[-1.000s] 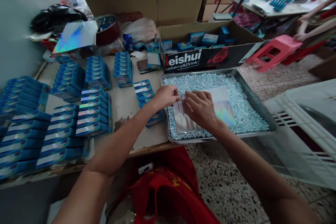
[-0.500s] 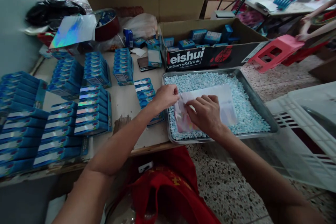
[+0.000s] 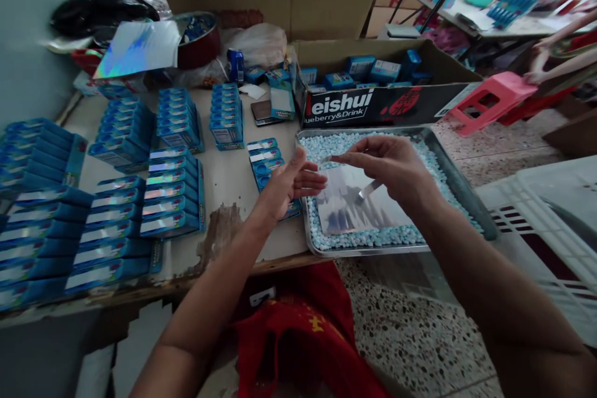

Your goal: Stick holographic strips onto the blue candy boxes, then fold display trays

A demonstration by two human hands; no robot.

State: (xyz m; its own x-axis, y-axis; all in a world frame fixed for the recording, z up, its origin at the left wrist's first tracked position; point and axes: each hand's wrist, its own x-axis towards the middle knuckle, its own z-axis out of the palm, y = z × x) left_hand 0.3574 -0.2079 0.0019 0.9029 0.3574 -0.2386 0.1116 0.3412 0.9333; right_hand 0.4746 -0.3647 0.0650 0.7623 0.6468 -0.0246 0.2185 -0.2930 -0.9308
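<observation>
My right hand [image 3: 389,165] is closed in a pinch over the tray, with a small shiny clear-silver sticker strip [image 3: 325,160] at its fingertips. Another narrow silvery strip [image 3: 369,190] shows just below that hand; whether it hangs from the fingers I cannot tell. My left hand [image 3: 293,183] is open, its fingers stretched out beside the pinched strip. Under both lies a shiny silver sheet [image 3: 345,205] on pale blue pellets [image 3: 443,199] in a metal tray [image 3: 485,224]. Left of the tray, partly behind my left hand, is a row of small blue boxes [image 3: 265,155], some with silvery strips on top.
Rows of blue boxes [image 3: 170,193] fill the table's left side. Behind the tray stands a black-printed carton [image 3: 392,102] holding more boxes. A red pot [image 3: 200,50] and a blue can [image 3: 236,66] sit at the back. At right, another person's hand touches a pink stool [image 3: 494,99].
My right hand has lifted off the sheet with a small strip in its fingertips. My left hand has opened and moved slightly down. The sheet now lies flatter, nearer the tray's front.
</observation>
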